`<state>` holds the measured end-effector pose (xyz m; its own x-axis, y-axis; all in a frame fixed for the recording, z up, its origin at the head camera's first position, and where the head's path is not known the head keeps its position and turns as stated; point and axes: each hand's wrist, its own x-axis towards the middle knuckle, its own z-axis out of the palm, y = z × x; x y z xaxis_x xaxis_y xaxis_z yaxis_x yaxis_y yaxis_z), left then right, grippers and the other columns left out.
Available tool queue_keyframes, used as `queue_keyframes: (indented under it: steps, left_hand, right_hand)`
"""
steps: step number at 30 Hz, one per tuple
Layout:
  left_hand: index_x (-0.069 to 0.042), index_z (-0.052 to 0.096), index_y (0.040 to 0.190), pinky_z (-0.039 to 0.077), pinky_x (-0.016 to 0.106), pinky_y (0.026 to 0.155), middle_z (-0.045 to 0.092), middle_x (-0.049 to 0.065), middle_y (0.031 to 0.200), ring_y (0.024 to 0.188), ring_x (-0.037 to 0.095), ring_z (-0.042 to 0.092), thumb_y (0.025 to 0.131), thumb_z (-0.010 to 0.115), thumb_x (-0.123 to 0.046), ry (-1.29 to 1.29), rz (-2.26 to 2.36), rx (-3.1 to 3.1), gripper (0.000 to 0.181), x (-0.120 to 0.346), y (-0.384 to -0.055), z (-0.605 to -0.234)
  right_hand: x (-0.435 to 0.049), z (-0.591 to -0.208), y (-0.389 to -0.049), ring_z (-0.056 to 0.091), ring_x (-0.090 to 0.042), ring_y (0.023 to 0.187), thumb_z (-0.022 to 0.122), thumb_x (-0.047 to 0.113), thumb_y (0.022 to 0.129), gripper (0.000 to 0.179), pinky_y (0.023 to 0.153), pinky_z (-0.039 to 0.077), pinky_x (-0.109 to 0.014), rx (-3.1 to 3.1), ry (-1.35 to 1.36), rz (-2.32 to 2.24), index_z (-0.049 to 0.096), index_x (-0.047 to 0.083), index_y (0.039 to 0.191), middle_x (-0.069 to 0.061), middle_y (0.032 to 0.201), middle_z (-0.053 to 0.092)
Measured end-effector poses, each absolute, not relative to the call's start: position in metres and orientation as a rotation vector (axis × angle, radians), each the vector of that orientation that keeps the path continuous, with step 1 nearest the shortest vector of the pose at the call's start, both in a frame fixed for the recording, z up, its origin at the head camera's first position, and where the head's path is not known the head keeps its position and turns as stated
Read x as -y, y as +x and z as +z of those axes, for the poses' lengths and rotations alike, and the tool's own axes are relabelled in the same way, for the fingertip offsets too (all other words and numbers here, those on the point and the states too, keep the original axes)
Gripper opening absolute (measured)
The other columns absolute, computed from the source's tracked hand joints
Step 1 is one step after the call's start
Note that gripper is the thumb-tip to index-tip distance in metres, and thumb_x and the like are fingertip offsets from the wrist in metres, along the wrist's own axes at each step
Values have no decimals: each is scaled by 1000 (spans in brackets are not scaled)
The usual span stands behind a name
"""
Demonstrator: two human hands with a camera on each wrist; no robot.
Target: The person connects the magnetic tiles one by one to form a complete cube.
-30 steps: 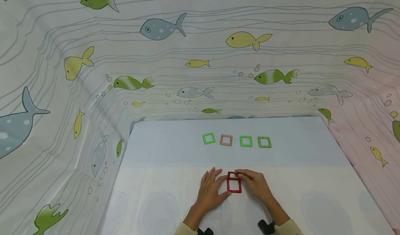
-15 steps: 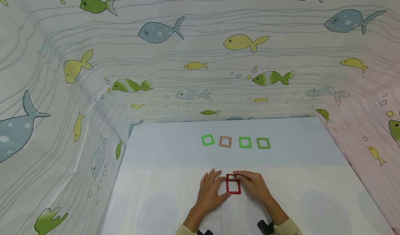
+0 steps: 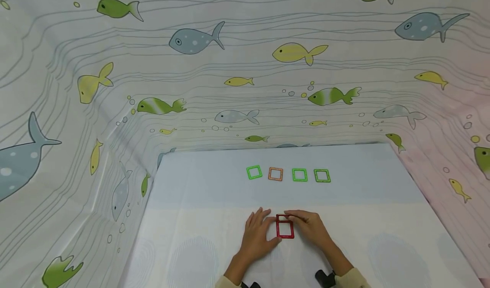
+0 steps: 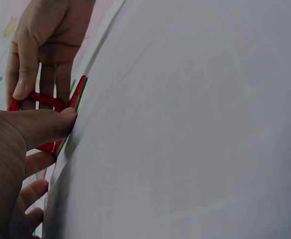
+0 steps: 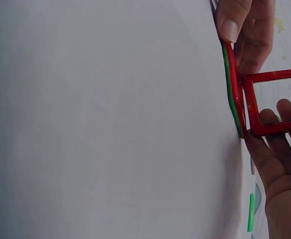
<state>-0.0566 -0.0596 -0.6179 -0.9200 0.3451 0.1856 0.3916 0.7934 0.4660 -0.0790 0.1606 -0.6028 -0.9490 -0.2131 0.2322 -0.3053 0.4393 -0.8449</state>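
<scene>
A hollow red square magnetic tile point(image 3: 285, 237) lies flat on the table before me, with a green tile edge point(image 5: 230, 84) showing under it in the right wrist view. Along its far side a second red square tile point(image 5: 274, 75) stands raised from it. My left hand point(image 3: 255, 237) holds the flat tiles at their left side between thumb and index finger, other fingers spread. With thumb and fingers my right hand point(image 3: 311, 228) pinches the raised tile, hiding its right part in the head view. In the left wrist view, the left thumb covers part of the red tiles.
Farther back on the table lie several hollow square tiles in a row: a green tile point(image 3: 254, 166), an orange tile point(image 3: 275, 179), another green tile point(image 3: 300, 180) and a darker green tile point(image 3: 322, 181). A fish-patterned cloth point(image 3: 191, 79) rises behind the table point(image 3: 214, 186).
The raised red tile's far edge appears slightly nearer the flat tile's far edge, so it looks more upright. Both hands keep their holds. The head view has shifted slightly.
</scene>
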Motion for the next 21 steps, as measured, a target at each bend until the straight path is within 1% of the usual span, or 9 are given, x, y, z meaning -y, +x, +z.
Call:
queue_keyframes:
  steps: [15,21]
  left_hand:
    - [-24,62,127,29,54,117,51,1,147,145,29,39,80,80,-44,-588,-767,2898,54,59,-56,-617]
    - [-23,62,127,28,54,117,52,1,147,144,29,39,79,80,-44,-592,-764,2883,55,59,-57,-617]
  right_hand:
    - [-161,-600,-79,71,-6,100,72,18,90,22,86,58,-26,2603,468,1525,78,21,112,7,107,77]
    - [-162,-601,-80,71,-6,101,70,18,92,22,85,58,-26,2586,500,1516,77,21,113,6,107,77]
